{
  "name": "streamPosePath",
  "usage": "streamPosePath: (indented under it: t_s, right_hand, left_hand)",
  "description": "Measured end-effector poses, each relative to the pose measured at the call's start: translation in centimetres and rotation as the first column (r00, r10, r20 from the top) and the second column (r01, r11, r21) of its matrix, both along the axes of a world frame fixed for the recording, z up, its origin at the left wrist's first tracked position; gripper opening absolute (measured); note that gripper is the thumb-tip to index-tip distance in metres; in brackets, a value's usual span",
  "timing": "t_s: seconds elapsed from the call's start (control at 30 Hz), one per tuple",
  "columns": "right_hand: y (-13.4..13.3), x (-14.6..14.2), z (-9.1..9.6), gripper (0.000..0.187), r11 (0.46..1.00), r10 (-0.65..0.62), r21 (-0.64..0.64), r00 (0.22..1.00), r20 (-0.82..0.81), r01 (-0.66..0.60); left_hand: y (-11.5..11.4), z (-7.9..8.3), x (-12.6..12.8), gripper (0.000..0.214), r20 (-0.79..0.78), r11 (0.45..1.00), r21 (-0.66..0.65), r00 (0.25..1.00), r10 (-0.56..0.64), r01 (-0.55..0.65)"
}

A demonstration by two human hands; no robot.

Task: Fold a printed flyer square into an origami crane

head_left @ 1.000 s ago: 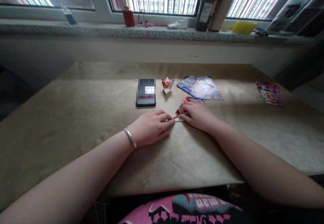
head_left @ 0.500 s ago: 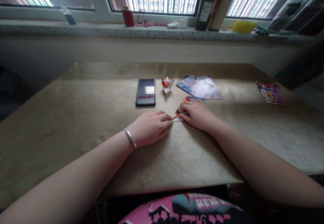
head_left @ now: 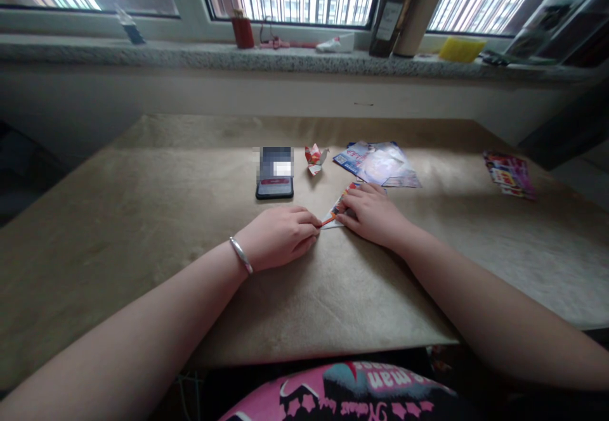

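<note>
— Orange-edged paper [head_left: 339, 208] lies folded on the table [head_left: 143, 218] between both hands. Why held so?
— Right hand [head_left: 373, 215] lies flat, pinning it against sliding; left hand [head_left: 280, 236] curls, fingertips pinching its near corner.

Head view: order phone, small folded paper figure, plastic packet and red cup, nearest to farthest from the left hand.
1. Phone, just beyond the left hand.
2. Small folded paper figure, right of the phone.
3. Plastic packet, farther right.
4. Red cup, on the windowsill.
</note>
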State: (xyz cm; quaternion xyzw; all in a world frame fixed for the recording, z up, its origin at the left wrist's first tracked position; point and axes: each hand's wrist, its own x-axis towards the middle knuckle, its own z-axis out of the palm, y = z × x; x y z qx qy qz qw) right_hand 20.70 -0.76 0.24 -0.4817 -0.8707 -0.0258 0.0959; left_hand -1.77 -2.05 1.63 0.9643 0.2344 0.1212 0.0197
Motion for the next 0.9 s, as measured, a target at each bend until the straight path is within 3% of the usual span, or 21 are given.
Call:
streamPosePath:
  t_s: [0.4,0.9]
  right_hand:
    - [-0.35,-0.16,0.06,0.024,1.0,-0.009,0.002,1.0,0.007,0.009]
    - [-0.75,-0.82,0.26,0.025,0.995,0.009,0.1,0.996,0.087,-0.018]
  left_hand:
    - [0.77,-0.66,-0.44,0.018,0.073,0.993,-0.118,0.997,0.016,-0.007]
    - [0.5,-0.53,-0.01,0.024,-0.02,0.997,0.076,1.0,-0.023,0.025]
